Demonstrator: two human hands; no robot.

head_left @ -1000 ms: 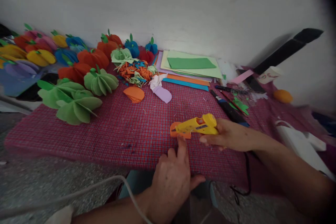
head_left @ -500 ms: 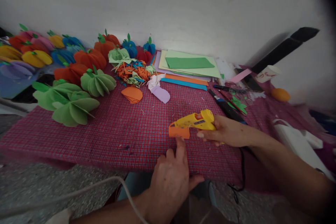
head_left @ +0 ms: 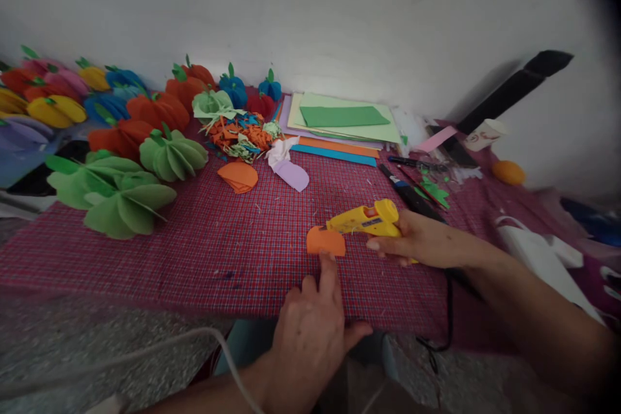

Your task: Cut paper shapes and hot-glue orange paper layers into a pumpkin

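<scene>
My right hand (head_left: 412,242) is wrapped around a yellow hot glue gun (head_left: 366,218). Its nozzle points left, right at the curved upper edge of a folded orange paper half-round (head_left: 326,243). On the lower edge of that paper rests the outstretched index finger of my left hand (head_left: 313,323), its thumb held out to the side and its other fingers bent. Farther back lie a small stack of orange paper pieces (head_left: 237,177) and some lilac paper pieces (head_left: 292,176). Whether glue is on the orange paper cannot be made out.
Finished paper pumpkins (head_left: 127,204) crowd the left side. Behind the loose pieces are a heap of paper scraps (head_left: 240,137) and stacked coloured sheets (head_left: 344,118). A dark tool (head_left: 412,197), a paper cup (head_left: 485,134) and an orange fruit (head_left: 508,173) are on the right.
The glue gun's nozzle has moved right along the orange paper's curved edge, from its left end toward the middle. My left index finger stays on the paper. The view has turned slightly right.
</scene>
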